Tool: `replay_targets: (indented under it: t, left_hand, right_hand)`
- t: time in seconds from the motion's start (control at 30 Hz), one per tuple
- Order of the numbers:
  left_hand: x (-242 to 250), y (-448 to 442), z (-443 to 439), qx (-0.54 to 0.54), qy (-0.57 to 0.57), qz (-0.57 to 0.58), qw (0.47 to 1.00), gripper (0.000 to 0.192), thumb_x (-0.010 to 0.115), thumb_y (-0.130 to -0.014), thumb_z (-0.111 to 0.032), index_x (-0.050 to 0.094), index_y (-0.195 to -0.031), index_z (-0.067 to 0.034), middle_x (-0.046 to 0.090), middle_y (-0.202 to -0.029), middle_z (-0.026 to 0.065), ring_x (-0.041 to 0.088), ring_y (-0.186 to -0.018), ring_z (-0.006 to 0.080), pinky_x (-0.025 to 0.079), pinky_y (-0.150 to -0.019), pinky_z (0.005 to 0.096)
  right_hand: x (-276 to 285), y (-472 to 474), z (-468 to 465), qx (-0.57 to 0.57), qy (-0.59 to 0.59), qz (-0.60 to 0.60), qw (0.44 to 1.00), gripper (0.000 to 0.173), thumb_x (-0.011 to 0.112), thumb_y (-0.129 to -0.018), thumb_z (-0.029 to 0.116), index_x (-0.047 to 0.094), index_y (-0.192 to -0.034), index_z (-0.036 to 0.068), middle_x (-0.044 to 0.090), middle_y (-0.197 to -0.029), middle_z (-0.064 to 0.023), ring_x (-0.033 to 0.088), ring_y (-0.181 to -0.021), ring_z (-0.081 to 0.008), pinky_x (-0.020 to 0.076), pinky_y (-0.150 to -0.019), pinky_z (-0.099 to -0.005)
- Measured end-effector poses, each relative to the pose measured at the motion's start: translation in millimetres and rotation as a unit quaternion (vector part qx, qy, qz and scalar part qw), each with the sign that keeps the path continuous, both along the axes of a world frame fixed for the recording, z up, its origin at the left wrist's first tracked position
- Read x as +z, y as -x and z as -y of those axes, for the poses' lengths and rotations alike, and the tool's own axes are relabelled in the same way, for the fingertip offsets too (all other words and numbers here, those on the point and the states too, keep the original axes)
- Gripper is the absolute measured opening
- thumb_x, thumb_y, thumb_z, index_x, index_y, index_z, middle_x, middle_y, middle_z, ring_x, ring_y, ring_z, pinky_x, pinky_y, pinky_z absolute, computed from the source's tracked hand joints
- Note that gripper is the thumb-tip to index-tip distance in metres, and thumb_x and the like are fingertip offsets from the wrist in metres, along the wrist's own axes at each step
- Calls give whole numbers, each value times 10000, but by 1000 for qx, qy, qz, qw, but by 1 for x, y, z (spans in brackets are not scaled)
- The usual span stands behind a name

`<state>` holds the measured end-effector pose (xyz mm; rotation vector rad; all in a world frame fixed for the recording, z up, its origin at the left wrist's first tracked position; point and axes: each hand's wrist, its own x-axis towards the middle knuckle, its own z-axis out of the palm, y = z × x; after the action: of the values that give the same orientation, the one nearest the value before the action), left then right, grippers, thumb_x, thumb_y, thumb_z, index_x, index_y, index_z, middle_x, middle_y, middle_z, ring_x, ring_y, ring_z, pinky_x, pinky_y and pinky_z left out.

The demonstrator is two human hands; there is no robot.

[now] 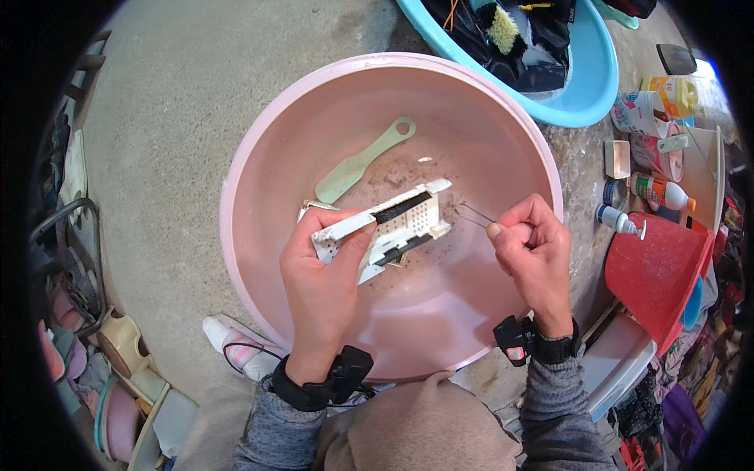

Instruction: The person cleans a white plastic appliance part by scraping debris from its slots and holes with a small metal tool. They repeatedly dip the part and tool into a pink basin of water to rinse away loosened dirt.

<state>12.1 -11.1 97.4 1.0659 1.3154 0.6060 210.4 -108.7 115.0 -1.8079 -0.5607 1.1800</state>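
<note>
My left hand (327,259) grips a white perforated plastic part (421,218) with black strips along its sides, over a large pink basin (536,141). To the right, my right hand (533,247) pinches a thin bent wire or pair of tweezers (476,216), whose far end is apart from the plastic part. A pale green plastic scraper or brush handle (365,162) lies in the basin, beyond my left hand. Dark dirt and small debris dot the basin's bottom. Another whitish piece (315,206) is partly hidden behind my left hand.
A blue basin (589,106) with dark wet fabric and a brush (502,32) touches the pink basin at the upper right. Bottles, including a pump bottle (615,218), tubs and a red dustpan-like container (654,265) stand right. Slippers (121,341) and a metal frame (97,253) are left.
</note>
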Motion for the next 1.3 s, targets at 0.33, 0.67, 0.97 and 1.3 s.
replay_targets:
  t: [0.33, 0.67, 0.97, 1.3]
  left_hand:
    - [-9, -1, 0, -6, -46, 22, 999, 105, 631, -938, -63, 589, -1003, 8, 639, -1061, 67, 550, -918, 96, 454, -828, 243]
    - [-19, 0, 2, -10, -102, 63, 993, 87, 542, -957, -8, 545, -1043, 7, 619, -1120, 106, 574, -999, 137, 448, -899, 264]
    - [-7, -3, -11, 162, 239, 151, 946, 184, 497, -963, -64, 425, -1130, -34, 609, -1055, 217, 690, -892, 296, 652, -643, 402]
    - [-4, -5, -7, 124, 302, 160, 932, 197, 485, -941, -54, 424, -1127, -28, 607, -1080, 229, 686, -862, 286, 646, -644, 381]
  right_hand:
    - [-31, -10, -16, 250, 51, 324, 911, 108, 565, -897, 12, 476, -914, -47, 585, -642, -174, 597, -595, -341, 454, -538, -408]
    - [-39, -5, -38, 441, 99, 310, 837, 183, 512, -866, -9, 518, -1042, -58, 622, -733, -227, 635, -707, -385, 485, -621, -467]
    - [19, 8, -14, 79, 19, 3, 997, 128, 527, -951, 34, 538, -1068, -17, 527, -660, 7, 497, -625, -53, 406, -563, -219]
    - [13, 27, -12, 143, -50, 59, 987, 124, 573, -914, 18, 567, -1037, 0, 503, -630, -17, 455, -560, -69, 366, -515, -260]
